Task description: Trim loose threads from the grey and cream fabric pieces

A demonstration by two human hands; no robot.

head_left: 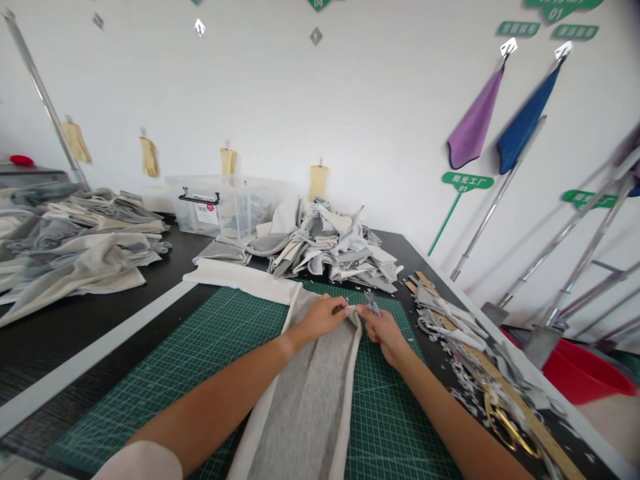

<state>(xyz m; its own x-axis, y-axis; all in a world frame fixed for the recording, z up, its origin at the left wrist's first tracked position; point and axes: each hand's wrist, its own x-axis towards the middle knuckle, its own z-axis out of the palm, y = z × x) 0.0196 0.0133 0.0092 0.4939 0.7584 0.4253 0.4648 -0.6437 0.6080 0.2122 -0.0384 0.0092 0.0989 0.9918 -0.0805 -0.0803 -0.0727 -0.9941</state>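
A long grey cloth strip with white edges (310, 400) lies along the green cutting mat (200, 353). My left hand (323, 315) pinches the cloth's far end, fingers closed on it. My right hand (383, 328) is closed on small blue-handled snips (371, 303), whose tip sits at the cloth's far right corner, right beside my left fingertips.
A heap of grey and white cloth pieces (320, 247) lies beyond the mat, with a clear plastic bin (220, 203) behind it. Folded cloths (75, 247) are stacked at left. Scraps, a wooden ruler (525, 413) and gold scissors (505, 423) lie along the right table edge; a red basin (585, 377) stands below.
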